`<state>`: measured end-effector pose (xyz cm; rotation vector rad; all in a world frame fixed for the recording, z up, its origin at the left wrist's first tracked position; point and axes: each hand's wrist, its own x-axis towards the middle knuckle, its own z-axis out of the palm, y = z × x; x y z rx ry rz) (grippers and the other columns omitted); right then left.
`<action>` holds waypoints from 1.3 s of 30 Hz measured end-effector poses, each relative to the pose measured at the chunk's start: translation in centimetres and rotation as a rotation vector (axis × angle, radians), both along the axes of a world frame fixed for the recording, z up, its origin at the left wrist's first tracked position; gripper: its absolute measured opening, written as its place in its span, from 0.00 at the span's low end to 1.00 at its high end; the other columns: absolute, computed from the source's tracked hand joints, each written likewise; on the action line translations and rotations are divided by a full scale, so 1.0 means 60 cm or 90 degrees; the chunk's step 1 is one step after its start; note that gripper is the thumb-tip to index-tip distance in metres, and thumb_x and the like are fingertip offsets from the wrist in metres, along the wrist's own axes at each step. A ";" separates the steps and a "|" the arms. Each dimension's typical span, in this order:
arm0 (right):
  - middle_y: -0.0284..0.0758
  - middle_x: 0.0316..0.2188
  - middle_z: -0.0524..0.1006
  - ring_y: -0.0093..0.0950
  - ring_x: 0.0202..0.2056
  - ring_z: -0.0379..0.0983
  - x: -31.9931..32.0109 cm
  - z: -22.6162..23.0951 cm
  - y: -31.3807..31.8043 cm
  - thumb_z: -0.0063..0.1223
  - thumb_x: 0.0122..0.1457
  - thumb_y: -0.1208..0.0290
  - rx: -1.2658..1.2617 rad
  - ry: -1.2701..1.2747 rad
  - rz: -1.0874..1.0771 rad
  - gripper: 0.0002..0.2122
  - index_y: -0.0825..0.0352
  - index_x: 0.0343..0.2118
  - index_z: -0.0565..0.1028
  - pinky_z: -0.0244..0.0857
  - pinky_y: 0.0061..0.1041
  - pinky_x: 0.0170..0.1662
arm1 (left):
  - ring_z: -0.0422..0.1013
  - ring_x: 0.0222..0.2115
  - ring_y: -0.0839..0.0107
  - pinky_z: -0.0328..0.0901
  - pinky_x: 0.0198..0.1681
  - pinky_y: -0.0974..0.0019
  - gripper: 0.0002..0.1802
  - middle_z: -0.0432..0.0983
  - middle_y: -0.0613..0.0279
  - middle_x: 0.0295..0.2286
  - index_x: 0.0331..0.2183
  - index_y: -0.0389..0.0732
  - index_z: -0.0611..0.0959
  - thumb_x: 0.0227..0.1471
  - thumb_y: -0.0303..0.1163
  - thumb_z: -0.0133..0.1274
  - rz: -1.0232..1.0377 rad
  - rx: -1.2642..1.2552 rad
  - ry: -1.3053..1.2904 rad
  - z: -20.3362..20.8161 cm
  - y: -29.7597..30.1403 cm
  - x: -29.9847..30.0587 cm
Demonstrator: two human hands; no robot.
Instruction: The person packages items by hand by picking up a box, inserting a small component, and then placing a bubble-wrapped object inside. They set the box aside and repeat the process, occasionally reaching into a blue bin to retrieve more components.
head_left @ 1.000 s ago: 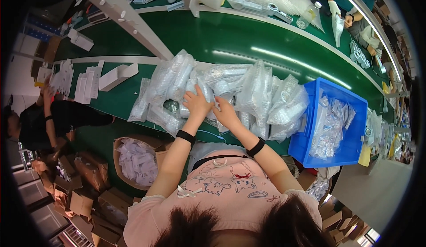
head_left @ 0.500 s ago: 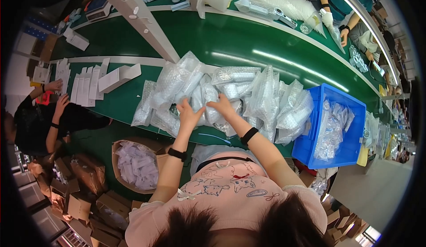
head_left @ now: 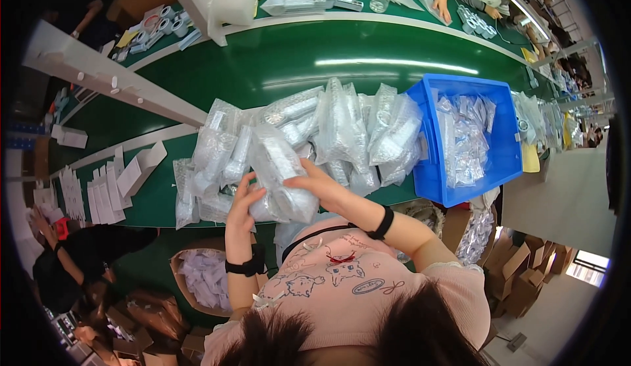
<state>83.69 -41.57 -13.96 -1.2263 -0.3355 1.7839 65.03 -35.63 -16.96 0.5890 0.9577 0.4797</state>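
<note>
My left hand (head_left: 242,203) and my right hand (head_left: 323,186) are closed on a clear bubble-wrap bag (head_left: 275,152), lifted at the table's near edge. The left fingers hold its lower left side, while the right thumb and fingers lie across its right side. Something pale is packed inside; its kind is blurred by the wrap. Behind it and to both sides lies a pile of similar bubble-wrap bags (head_left: 338,119) on the green table. A black band circles each of my wrists.
Right of the pile stands a blue bin (head_left: 506,136) holding small clear bags (head_left: 463,139). White cartons (head_left: 141,169) lie on the left. Below the table edge is a cardboard box of white pieces (head_left: 207,274). Co-workers' hands show at far left (head_left: 45,225) and far right (head_left: 442,6).
Both hands have gone from reaching into the pile to holding one bubble-wrap bag, drawn toward me. My view has shifted, so the table and bin sit farther left in the picture.
</note>
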 end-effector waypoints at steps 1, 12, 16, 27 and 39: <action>0.41 0.44 0.64 0.30 0.46 0.62 0.011 0.021 -0.016 0.54 0.43 0.72 0.012 0.010 -0.034 0.30 0.71 0.50 0.55 0.58 0.26 0.46 | 0.64 0.41 0.65 0.60 0.42 0.66 0.32 0.65 0.55 0.39 0.46 0.40 0.63 0.36 0.27 0.55 -0.015 0.025 0.011 0.018 -0.007 0.010; 0.42 0.45 0.63 0.33 0.47 0.61 0.251 0.066 -0.164 0.50 0.46 0.74 0.074 -0.671 -0.247 0.27 0.70 0.51 0.55 0.57 0.29 0.47 | 0.61 0.41 0.60 0.59 0.43 0.64 0.34 0.62 0.50 0.38 0.45 0.38 0.64 0.32 0.32 0.59 -0.152 0.539 0.181 0.080 -0.037 0.335; 0.45 0.50 0.58 0.40 0.52 0.52 0.282 0.004 -0.163 0.52 0.46 0.67 -0.165 -1.143 -0.016 0.29 0.71 0.51 0.55 0.52 0.39 0.49 | 0.61 0.40 0.53 0.60 0.42 0.60 0.30 0.63 0.43 0.37 0.43 0.36 0.67 0.37 0.38 0.56 -0.380 0.691 0.473 0.011 -0.039 0.426; 0.43 0.51 0.57 0.43 0.53 0.49 0.267 0.032 -0.155 0.50 0.46 0.72 0.071 -1.298 -0.057 0.24 0.68 0.48 0.61 0.48 0.41 0.51 | 0.56 0.47 0.53 0.53 0.49 0.58 0.29 0.62 0.49 0.44 0.43 0.38 0.68 0.37 0.36 0.56 -0.081 0.924 0.371 0.024 -0.012 0.275; 0.42 0.42 0.67 0.29 0.44 0.64 -0.159 -0.192 0.164 0.56 0.44 0.71 0.052 -0.259 -0.031 0.28 0.75 0.47 0.59 0.59 0.24 0.45 | 0.60 0.44 0.52 0.55 0.47 0.57 0.43 0.64 0.45 0.41 0.44 0.34 0.66 0.25 0.47 0.63 -0.283 0.605 0.622 -0.114 0.271 -0.148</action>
